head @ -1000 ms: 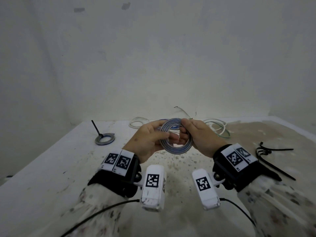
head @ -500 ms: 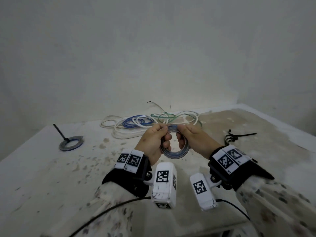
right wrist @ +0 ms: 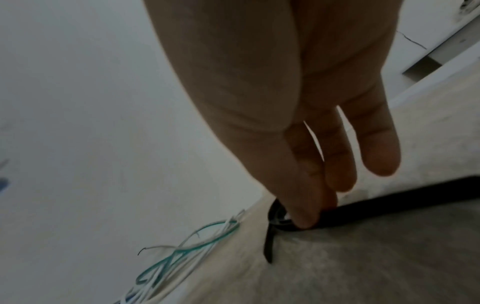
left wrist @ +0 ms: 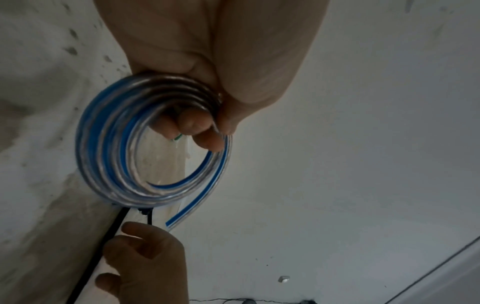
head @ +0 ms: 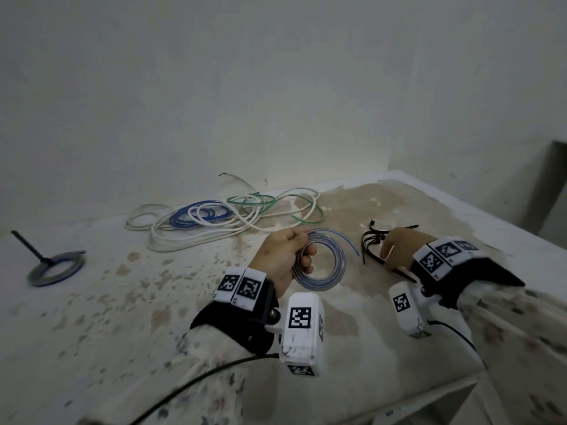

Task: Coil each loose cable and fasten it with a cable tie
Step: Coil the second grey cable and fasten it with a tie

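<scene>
two hands show above one stained white table (head: 101, 305); the left hand (head: 280, 256) grasps one coil of clear cable with a blue stripe (head: 322, 265), fingers curled through the ring and thumb on top, the coil lifted just above the table and its free end (head: 349, 243) springing loose toward the right; the right hand (head: 399, 246) reaches down to a small bunch of black cable ties (head: 372, 243) lying near the coil, thumb and forefinger tips closed on one black strap (right wrist: 363, 207), the other fingers fairly straight; the number of ties in the bunch is hard to count, three or more, as they overlap and the hand covers part of them; at the back lies one tangle of loose cables (head: 214, 222), white, blue and green strands, their count unclear; far left lies one finished flat coil with a black tie tail sticking up (head: 55, 266); both wrist views are dim and blurred.
</scene>
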